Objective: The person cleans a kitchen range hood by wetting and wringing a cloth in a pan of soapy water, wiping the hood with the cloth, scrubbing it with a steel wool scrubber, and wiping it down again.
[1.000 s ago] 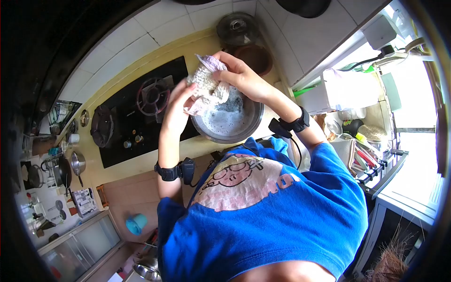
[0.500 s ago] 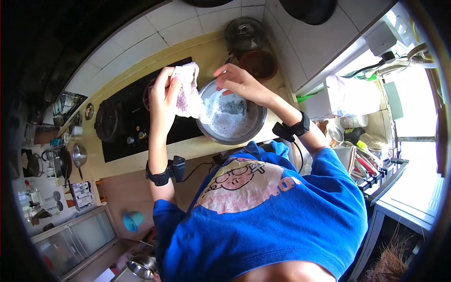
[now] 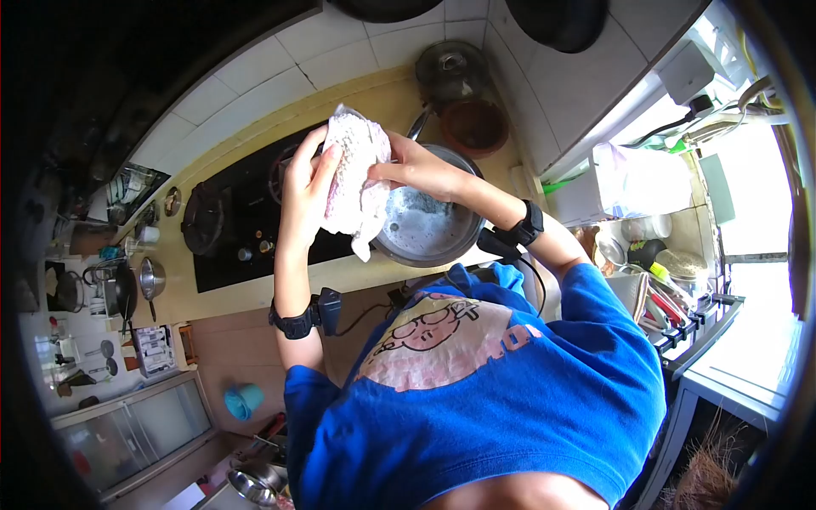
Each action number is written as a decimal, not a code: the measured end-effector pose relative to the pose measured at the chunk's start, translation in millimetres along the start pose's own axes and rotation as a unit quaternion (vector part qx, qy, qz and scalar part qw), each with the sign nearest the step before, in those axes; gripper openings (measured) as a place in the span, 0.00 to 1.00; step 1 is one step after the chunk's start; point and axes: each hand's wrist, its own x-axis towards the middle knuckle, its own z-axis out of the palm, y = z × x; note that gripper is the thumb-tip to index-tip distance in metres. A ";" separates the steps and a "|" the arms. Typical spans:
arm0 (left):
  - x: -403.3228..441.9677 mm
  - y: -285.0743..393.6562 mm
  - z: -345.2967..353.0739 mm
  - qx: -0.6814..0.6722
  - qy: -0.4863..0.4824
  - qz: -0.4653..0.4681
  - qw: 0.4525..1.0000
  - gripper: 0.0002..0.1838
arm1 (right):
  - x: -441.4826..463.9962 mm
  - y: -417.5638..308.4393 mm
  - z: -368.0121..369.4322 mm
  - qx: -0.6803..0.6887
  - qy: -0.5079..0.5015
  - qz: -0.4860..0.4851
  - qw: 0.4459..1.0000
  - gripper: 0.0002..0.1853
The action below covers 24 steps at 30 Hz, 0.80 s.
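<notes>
A wet, pale pink and white cloth (image 3: 353, 174) hangs between my two hands, over the left rim of a metal pot. My left hand (image 3: 308, 183) grips the cloth's left side, thumb against its face. On the right side, my right hand (image 3: 418, 170) holds the cloth between thumb and fingers. Under and beside the right hand is the metal pot (image 3: 429, 257), with foamy, greyish water (image 3: 416, 223) in it. Part of the pot is hidden by my right hand and forearm.
A black gas stove (image 3: 246, 217) lies left of the pot. Behind the pot stand a brown clay bowl (image 3: 473, 127) and a glass-lidded pot (image 3: 450, 72). Utensils (image 3: 667, 302) stand in a rack at the right. A blue pail (image 3: 244, 400) is at lower left.
My right hand, apart from the cloth half a second ago, has moved left and taken hold of it. The cloth is now spread upright between both hands. The view has shifted slightly.
</notes>
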 end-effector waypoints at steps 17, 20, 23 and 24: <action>10.4 17.5 -4.2 -0.014 0.055 0.046 0.997 0.22 | -3.0 -24.3 -70.4 0.583 -0.189 0.213 0.761 0.22; 14.3 20.4 0.6 -0.038 0.074 0.062 0.995 0.22 | 3.6 -17.2 -73.1 0.607 -0.264 0.141 0.736 0.20; 12.5 31.7 2.6 -0.060 0.061 0.039 0.996 0.22 | -2.3 -44.5 -51.2 0.574 -0.217 0.135 0.778 0.17; 12.4 31.3 -1.5 -0.053 0.050 0.033 0.997 0.22 | -2.3 -49.8 -45.7 0.587 -0.222 0.156 0.763 0.16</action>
